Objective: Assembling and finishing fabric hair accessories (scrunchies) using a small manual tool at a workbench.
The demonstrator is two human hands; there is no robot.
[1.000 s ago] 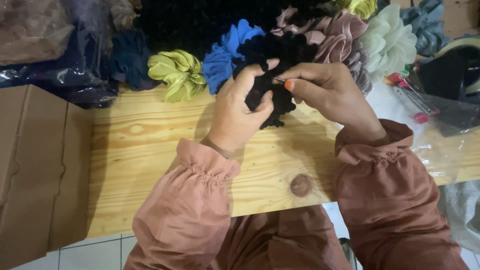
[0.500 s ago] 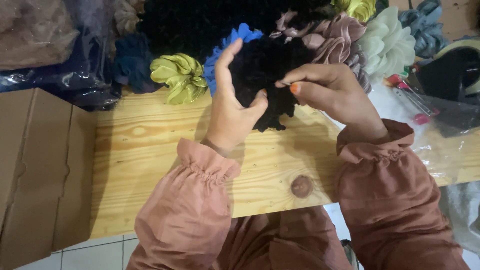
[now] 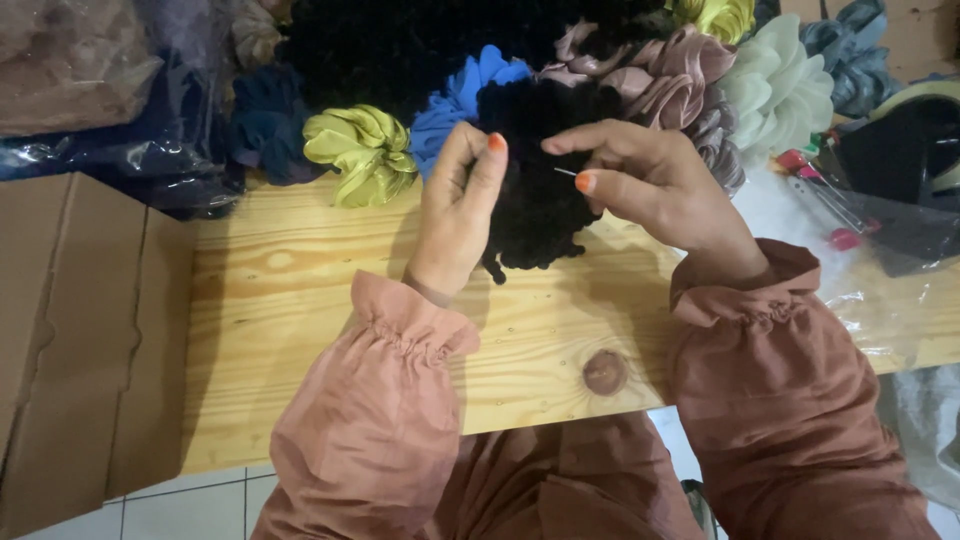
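Observation:
My left hand (image 3: 458,210) is raised over the wooden table (image 3: 300,330) with its fingers pressed on a black scrunchie (image 3: 540,190), which it holds up from the left side. My right hand (image 3: 650,180) pinches a thin sewing needle (image 3: 566,172) between thumb and forefinger, its tip at the scrunchie's right edge. Both wrists are in rust-pink gathered sleeves. The scrunchie's lower edge hangs just above the tabletop.
A heap of scrunchies lies along the back: yellow-green (image 3: 365,152), blue (image 3: 455,100), mauve (image 3: 650,75), pale white (image 3: 780,90), dark ones. A cardboard box (image 3: 80,330) stands at left. Plastic wrap and small red-capped items (image 3: 830,200) lie at right.
My left hand turned and lifted, its fingers now straightened along the black scrunchie. My right hand drew slightly to the right, and the needle now shows between its fingers.

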